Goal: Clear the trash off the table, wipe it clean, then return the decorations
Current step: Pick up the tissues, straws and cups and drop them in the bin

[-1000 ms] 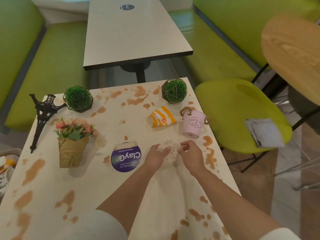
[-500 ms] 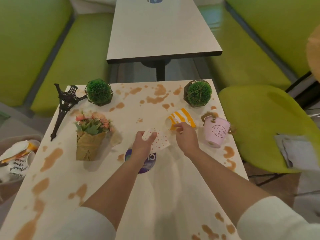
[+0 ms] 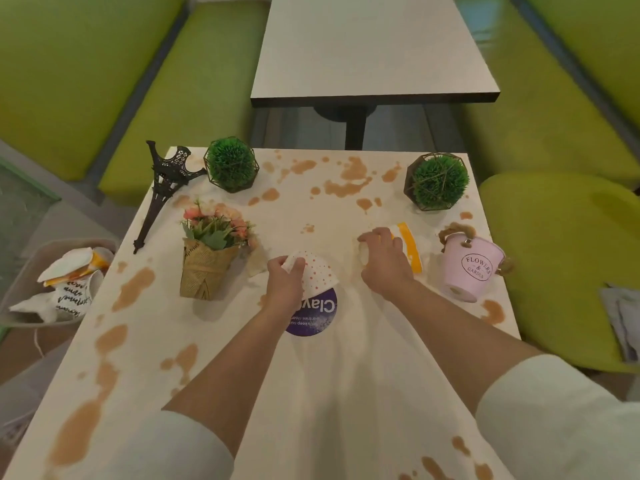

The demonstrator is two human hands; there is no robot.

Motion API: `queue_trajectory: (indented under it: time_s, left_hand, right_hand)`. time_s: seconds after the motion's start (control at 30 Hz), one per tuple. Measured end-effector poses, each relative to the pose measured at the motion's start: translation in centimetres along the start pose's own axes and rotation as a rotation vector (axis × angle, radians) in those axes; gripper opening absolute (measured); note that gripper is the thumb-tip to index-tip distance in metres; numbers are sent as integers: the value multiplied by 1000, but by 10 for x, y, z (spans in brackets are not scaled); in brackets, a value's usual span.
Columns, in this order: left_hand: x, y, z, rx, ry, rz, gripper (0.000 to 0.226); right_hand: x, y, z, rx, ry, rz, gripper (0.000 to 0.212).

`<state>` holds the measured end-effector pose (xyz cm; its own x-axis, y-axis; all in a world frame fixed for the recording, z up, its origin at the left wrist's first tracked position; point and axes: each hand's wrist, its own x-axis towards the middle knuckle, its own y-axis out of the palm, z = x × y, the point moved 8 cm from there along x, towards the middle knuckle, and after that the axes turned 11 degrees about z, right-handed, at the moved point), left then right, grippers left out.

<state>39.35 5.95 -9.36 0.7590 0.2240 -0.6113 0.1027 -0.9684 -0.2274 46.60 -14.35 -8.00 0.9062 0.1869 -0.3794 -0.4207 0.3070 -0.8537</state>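
Observation:
My left hand (image 3: 285, 278) pinches a white paper with red dots (image 3: 318, 275) just above the stained white table (image 3: 138, 341). My right hand (image 3: 382, 261) closes on a flattened orange-and-white striped wrapper (image 3: 408, 247) lying on the table. A purple round ClayGo sticker (image 3: 315, 317) lies under the dotted paper. Decorations stand around: a black tower model (image 3: 162, 188) lying tilted, two green ball plants (image 3: 231, 164) (image 3: 437, 181), a paper-wrapped flower bunch (image 3: 211, 251) and a pink bucket (image 3: 469, 268) on its side.
A grey bin (image 3: 31, 271) with crumpled paper trash stands on the floor at the left. A green chair (image 3: 568, 265) with a grey cloth (image 3: 623, 317) on it is at the right. Another table (image 3: 363, 46) and green benches lie beyond.
My left hand has lifted the dotted paper away from my right hand. My right hand has moved to the striped wrapper and now grips it. The view shifted left, showing the bin.

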Motion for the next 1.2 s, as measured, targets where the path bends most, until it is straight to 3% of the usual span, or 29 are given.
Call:
queue_trajectory:
  time_s: [0.33, 0.57, 0.8, 0.93, 1.0, 1.2]
  left_hand:
    - [-24, -27, 14, -173, 10, -36, 43]
    - [-45, -87, 11, -213, 104, -82, 49]
    - [-52, -192, 19, -331, 125, -174, 44]
    - [-53, -272, 25, -354, 130, -274, 46]
    - [-52, -304, 28, -337, 155, -306, 43]
    - [-34, -417, 53, -224, 172, -361, 42]
  right_hand:
    - [-31, 34, 16, -75, 63, 196, 65]
    - [-66, 40, 67, -187, -19, 70, 53]
    - [-93, 12, 187, 405, -73, -155, 51]
    - [-88, 25, 270, 727, -136, -91, 66]
    - [-84, 32, 299, 830, -150, -75, 74]
    - [-57, 76, 387, 875, -99, -35, 63]
